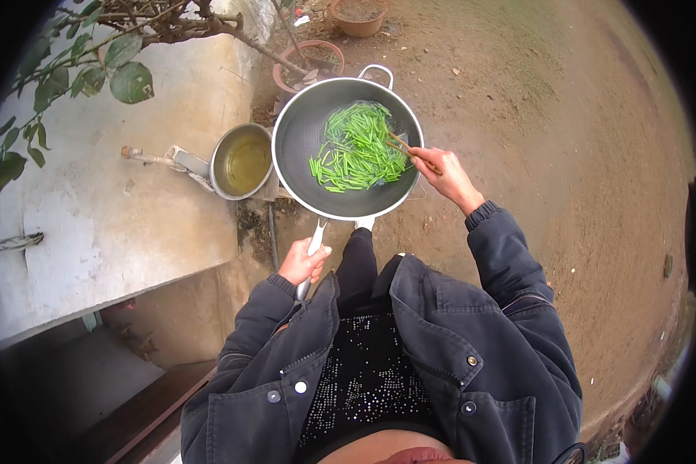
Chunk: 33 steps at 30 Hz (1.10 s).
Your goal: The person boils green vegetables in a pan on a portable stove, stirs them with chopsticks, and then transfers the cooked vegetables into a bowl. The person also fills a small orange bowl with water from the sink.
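Note:
My left hand [305, 262] is wrapped around the pale handle [316, 239] of a deep wok [301, 124] with a dark textured inside. In the wok lies a heap of cut green vegetable stalks [359, 145], with what looks like some liquid around them. My right hand [445, 177] reaches over the wok's right rim and grips wooden chopsticks [400, 142]. Their tips touch the right side of the heap. A loop handle [378, 72] juts from the wok's far rim.
Left of the wok, a metal pot [242, 162] holds yellowish liquid. A concrete ledge [168, 232] runs along the left, under leafy branches [130, 81]. Plant pots [359, 26] stand on the bare earth ground [528, 145] beyond.

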Tool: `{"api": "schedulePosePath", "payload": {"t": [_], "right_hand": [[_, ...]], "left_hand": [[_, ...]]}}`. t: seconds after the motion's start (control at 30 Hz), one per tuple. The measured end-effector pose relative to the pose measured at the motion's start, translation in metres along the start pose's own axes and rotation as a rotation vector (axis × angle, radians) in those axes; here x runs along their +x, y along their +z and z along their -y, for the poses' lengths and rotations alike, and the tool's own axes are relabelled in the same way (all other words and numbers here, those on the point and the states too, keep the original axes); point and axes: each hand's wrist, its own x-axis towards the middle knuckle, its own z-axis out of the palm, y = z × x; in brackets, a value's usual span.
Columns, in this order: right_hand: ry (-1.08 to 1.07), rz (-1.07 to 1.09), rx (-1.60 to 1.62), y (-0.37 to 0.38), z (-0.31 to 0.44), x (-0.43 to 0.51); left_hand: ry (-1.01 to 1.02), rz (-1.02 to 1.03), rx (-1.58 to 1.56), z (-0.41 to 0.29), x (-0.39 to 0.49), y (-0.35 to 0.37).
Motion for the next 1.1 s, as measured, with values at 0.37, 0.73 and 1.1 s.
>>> {"api": "schedulePosePath", "payload": {"t": [0.37, 0.73, 1.1], "right_hand": [[-0.374, 0.248, 0.011, 0.056, 0.078, -0.206], [-0.371, 0.355, 0.064, 0.246, 0.282, -0.324], [-0.387, 0.892, 0.384, 0.616, 0.483, -0.310]], "left_hand": [[0.212, -0.194, -0.246, 0.273, -0.169, 0.102], [0.323, -0.460, -0.257, 0.534, -0.340, 0.034], [0.344, -0.804, -0.516, 0.650, -0.490, -0.087]]}}
